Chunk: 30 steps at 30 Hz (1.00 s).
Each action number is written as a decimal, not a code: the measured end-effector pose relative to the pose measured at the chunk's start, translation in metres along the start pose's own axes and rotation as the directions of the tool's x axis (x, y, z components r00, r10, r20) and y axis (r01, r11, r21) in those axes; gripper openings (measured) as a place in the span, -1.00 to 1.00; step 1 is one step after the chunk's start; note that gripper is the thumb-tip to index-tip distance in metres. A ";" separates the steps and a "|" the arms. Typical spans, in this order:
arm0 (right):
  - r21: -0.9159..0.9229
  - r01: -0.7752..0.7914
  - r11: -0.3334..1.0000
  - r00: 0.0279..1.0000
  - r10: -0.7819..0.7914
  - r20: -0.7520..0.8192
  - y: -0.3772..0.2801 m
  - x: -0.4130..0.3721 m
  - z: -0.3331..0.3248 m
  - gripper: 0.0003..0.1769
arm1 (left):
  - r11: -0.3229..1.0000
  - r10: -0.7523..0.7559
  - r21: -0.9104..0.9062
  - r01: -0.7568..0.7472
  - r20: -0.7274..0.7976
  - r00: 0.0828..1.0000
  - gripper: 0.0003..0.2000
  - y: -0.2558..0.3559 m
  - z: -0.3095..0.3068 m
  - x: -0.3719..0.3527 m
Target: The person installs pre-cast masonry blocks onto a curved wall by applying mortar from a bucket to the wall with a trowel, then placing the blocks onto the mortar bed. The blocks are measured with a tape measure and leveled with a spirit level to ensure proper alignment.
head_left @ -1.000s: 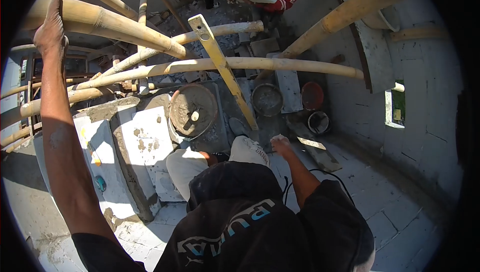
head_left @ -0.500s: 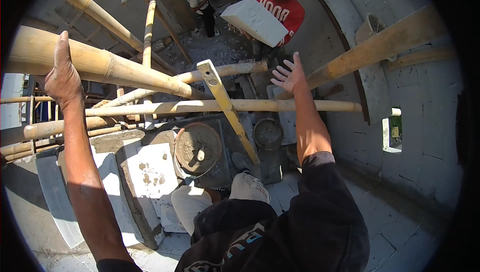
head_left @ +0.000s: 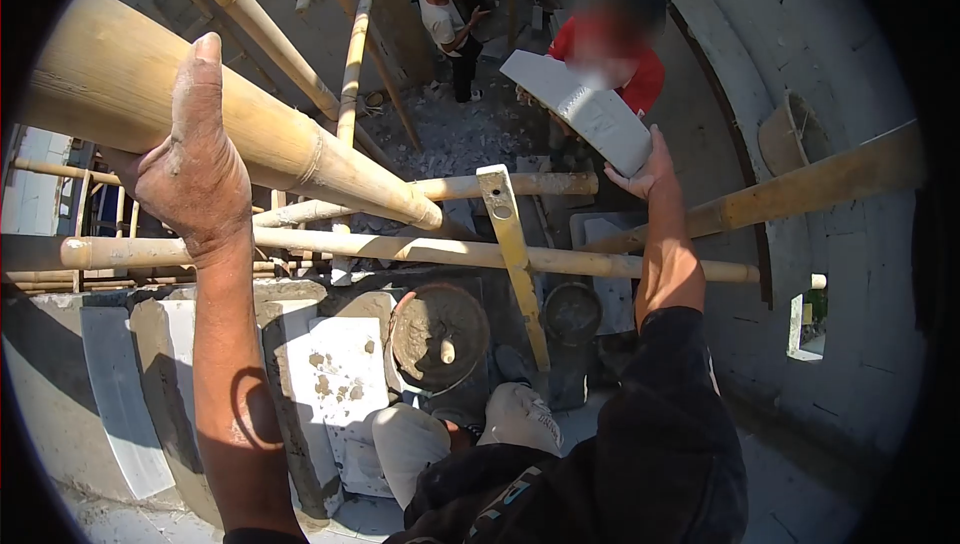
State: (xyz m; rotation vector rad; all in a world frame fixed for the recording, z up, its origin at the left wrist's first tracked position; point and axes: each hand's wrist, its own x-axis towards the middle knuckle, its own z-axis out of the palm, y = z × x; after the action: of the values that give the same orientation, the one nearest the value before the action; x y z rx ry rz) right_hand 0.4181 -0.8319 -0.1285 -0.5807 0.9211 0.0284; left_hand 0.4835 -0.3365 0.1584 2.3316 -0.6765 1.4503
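One white block (head_left: 585,114), head view: held up tilted by the person in red (head_left: 625,69) below, near corner touching your right hand (head_left: 648,169), fingers spread, not closed. Likely stiff, heavy, crumbly-edged; cup it under the end face. Your left hand (head_left: 195,179) is clamped round the bamboo pole (head_left: 300,149).

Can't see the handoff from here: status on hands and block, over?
Left hand gripping pole. Right hand touching block at its near end; person in red holds far end. Yellow level and lower poles cross below.
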 end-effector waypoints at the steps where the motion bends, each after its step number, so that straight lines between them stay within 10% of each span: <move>1: 0.008 0.013 1.000 1.000 -0.013 -0.010 0.005 -0.002 0.005 -0.31 | 0.998 -0.042 -0.045 0.041 -0.020 0.999 -0.39 0.006 -0.001 0.001; 6: 0.001 0.061 0.998 0.993 -0.060 -0.097 0.033 -0.021 0.017 -0.32 | 0.728 -0.499 -0.542 0.419 0.000 0.866 0.00 0.038 0.003 0.012; 10: -0.087 0.034 0.996 0.998 -0.039 -0.052 0.048 -0.029 0.005 -0.26 | 0.847 -0.427 -0.358 0.394 -0.015 0.904 0.01 0.028 0.003 0.004; 19: -0.224 -0.002 0.975 0.999 -0.008 -0.041 0.054 -0.044 0.003 -0.12 | 0.398 -0.650 -0.463 0.792 0.466 0.600 -0.26 0.069 -0.004 -0.082; 20: -0.229 -0.004 0.973 1.000 -0.003 -0.031 0.052 -0.050 -0.001 -0.12 | -0.072 -0.701 -0.355 0.932 0.682 0.206 -0.25 0.092 -0.006 -0.119; 21: -0.222 -0.001 0.975 0.998 -0.015 -0.067 0.051 -0.057 -0.005 -0.11 | -0.129 -0.675 -0.173 0.976 0.737 0.041 -0.22 0.120 -0.007 -0.151; 22: -0.221 0.008 0.975 0.994 -0.032 -0.105 0.046 -0.067 -0.002 -0.11 | -0.241 -0.326 0.185 0.953 0.909 -0.259 -0.01 0.132 -0.005 -0.179; 24: -0.253 0.019 0.967 0.991 -0.052 -0.122 0.029 -0.085 -0.004 -0.10 | -0.416 0.195 0.612 0.673 0.782 -0.591 0.14 0.176 0.010 -0.197; 26: -0.303 0.012 0.953 0.996 -0.039 -0.085 0.018 -0.101 -0.010 -0.09 | -0.363 0.370 0.618 0.698 0.783 -0.500 0.19 0.202 0.042 -0.203; 30: -0.402 0.006 0.916 0.998 -0.029 -0.052 0.009 -0.130 -0.024 -0.06 | -0.608 0.164 0.477 0.635 0.858 -0.487 0.21 0.241 0.145 -0.197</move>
State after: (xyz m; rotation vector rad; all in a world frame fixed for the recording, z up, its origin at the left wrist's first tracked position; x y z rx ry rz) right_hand 0.3176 -0.8072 -0.0453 -0.9764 0.9715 0.1905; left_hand 0.3874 -0.5661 -0.0789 0.9802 0.6011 -1.0923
